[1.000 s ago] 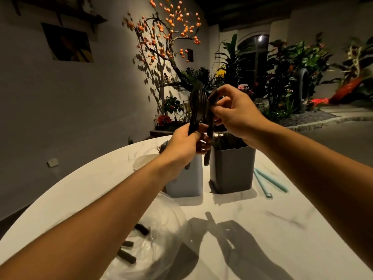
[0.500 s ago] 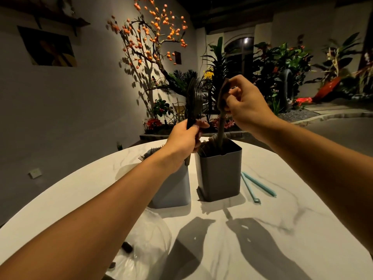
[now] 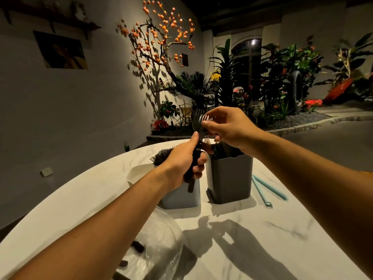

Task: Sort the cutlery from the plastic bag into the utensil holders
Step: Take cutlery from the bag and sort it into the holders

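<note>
Left hand: left hand (image 3: 182, 165) fisted round a bundle of dark cutlery handles (image 3: 193, 170), held upright over the two holders; handle ends poke out below the fist.
Right hand: right hand (image 3: 228, 129) up at the bundle's top, thumb and forefinger pinching the tines of a fork (image 3: 198, 121).
Change: half a second ago the right hand was lowering a dark piece into the dark grey holder (image 3: 230, 177); now that piece is gone from the fingers and the hand is back at the bundle.
Reading: one piece looks sorted; the next pick is a fork, likely bound for the pale blue holder (image 3: 181, 196), where fork tines (image 3: 156, 157) already show at the rim.
Dark holder contents: dark handles inside, type unclear.
Bag: clear plastic bag (image 3: 161, 245) at near edge of the marble table (image 3: 272, 239), a few dark pieces (image 3: 138, 246) inside, so work remains.
Nearby: teal sticks (image 3: 268, 188) lie right of the dark holder.
</note>
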Demonstrator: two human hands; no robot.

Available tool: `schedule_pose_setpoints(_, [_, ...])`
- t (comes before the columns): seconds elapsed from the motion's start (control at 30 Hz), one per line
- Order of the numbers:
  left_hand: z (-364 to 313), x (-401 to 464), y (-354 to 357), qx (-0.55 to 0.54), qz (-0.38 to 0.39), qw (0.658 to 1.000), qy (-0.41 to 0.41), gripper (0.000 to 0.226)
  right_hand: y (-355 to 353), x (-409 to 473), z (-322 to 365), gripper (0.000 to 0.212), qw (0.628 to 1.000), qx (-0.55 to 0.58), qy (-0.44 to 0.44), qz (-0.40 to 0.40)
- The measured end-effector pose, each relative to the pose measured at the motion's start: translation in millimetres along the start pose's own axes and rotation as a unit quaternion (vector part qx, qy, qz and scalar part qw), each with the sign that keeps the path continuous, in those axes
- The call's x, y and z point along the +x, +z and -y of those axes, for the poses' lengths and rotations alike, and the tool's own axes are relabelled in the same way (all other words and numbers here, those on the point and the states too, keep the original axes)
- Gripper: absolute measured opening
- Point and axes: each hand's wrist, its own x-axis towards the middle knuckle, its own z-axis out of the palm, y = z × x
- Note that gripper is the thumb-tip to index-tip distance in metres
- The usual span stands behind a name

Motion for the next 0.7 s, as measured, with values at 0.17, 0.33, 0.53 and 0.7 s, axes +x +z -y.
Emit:
schedule_pose_setpoints(0.17, [17.3, -5.5, -9.3, 0.123, -0.087, 0.986, 0.064, 0.037, 3.0, -4.9, 3.4, 0.010, 0.995, 0.080, 0.062, -0.017])
schedule_pose_setpoints(0.33, [25.9, -16.5, -11.2, 0.204, -0.057, 0.972, 0.097, 0.032, 12.2, -6.6, 12.0, 0.016, 0.977, 0.178, 0.119, 0.003])
schedule_pose_setpoints(0.53, [13.3, -21.8, -20.9, 0.168, -0.059, 0.984, 0.030, 0.039, 18.9, -8.0, 13.9, 0.033, 0.987, 0.133, 0.058, 0.063])
schedule_pose_setpoints(0.7, [-4.5, -21.3, -28.3, 0.140, 0.002, 0.990, -0.012, 0.049, 16.6, -5.5, 23.3, 0.046, 0.979, 0.176, 0.030, 0.097])
